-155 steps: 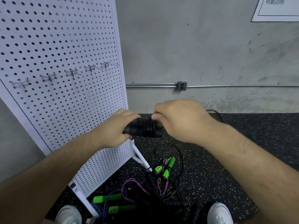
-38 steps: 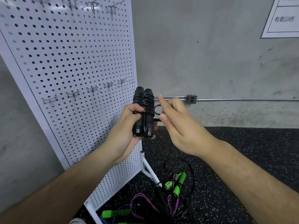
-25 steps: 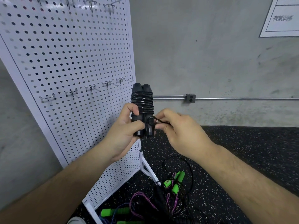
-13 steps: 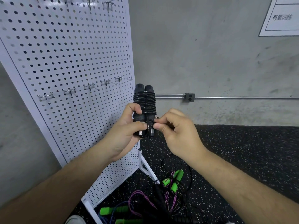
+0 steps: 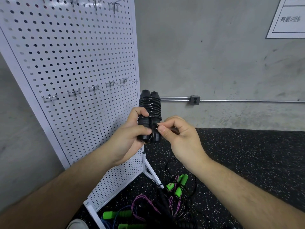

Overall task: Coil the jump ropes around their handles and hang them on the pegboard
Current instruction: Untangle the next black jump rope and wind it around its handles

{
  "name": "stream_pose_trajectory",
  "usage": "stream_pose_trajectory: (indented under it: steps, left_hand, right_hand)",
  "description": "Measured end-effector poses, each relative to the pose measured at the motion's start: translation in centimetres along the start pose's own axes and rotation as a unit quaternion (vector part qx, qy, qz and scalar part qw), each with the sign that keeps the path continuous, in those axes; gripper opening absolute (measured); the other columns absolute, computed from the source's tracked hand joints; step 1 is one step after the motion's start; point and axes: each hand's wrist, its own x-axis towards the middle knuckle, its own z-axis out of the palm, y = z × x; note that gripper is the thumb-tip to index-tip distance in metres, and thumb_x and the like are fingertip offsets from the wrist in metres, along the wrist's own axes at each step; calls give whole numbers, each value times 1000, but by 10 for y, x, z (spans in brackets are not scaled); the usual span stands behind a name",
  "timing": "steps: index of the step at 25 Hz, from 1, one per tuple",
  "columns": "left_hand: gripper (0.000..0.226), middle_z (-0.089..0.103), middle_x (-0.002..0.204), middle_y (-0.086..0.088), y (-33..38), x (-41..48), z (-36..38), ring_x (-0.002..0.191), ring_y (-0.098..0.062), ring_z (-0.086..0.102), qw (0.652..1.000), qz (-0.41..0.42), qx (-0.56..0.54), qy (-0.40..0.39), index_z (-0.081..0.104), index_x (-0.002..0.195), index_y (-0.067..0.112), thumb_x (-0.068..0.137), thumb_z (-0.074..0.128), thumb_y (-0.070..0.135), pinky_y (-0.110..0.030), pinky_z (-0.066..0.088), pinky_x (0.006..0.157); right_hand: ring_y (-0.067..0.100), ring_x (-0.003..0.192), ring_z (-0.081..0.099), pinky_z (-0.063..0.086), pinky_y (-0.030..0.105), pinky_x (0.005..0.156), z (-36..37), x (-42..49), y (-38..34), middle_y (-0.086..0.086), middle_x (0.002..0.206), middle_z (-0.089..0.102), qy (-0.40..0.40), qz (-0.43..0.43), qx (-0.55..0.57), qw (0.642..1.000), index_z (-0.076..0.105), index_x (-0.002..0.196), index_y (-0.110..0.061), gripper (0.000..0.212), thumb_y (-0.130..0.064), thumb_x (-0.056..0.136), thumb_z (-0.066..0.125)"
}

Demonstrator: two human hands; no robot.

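Note:
My left hand point(image 5: 130, 138) grips the lower part of a black jump rope point(image 5: 150, 106), its two handles held upright side by side with the cord coiled tightly round their upper half. My right hand point(image 5: 179, 138) pinches the cord's loose end against the handles just below the coil. The white pegboard point(image 5: 74, 63) stands to the left, with a row of bare metal hooks point(image 5: 94, 88) at hand height and more hooks along its top edge.
On the black speckled floor mat point(image 5: 247, 162) below lies a tangle of ropes: green handles point(image 5: 179, 184), more green handles point(image 5: 115, 214), purple cord point(image 5: 143, 202) and black cord. The pegboard's foot point(image 5: 151, 172) reaches toward the pile. A grey concrete wall with a conduit point(image 5: 247, 101) stands behind.
The right hand went from open fingers beside the coil to pinching the cord end against the handles. The bundle, held flat earlier, now stands upright in the left hand.

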Motion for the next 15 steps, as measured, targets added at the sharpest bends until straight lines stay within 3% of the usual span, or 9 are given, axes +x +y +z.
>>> stream_pose_trajectory:
  steps: [4,7,12,15]
  left_hand:
    - [50,57,109,-14,0,-4,0,98,-25,56,997,-12,64,39,51,101,30,69,48,-8,-40,49,86]
    - [48,56,110,-16,0,-4,2,99,-26,55,993,-21,97,57,50,103,31,71,50,-5,-44,47,90]
    - [43,57,113,-18,-1,-3,2,97,-20,59,994,-1,91,63,47,110,26,88,53,-10,-33,53,85]
    - [44,60,111,-17,0,-2,0,99,-22,59,994,-6,91,63,50,110,27,80,54,-4,-37,51,90]
  right_hand:
    - [13,86,57,49,22,84,-2,4,-3,17,99,64,-34,44,48,997,75,85,-21,19,-5,92,68]
    - [8,84,59,46,16,81,-3,5,-4,8,95,66,-44,32,28,998,77,86,-18,15,-5,91,70]
    - [6,83,61,44,12,79,-3,4,0,-3,87,64,-31,-88,-59,994,78,88,-13,12,-2,86,75]
    - [11,86,61,49,24,79,-3,1,4,-7,89,63,-37,-184,-153,970,78,92,-8,5,-7,89,74]
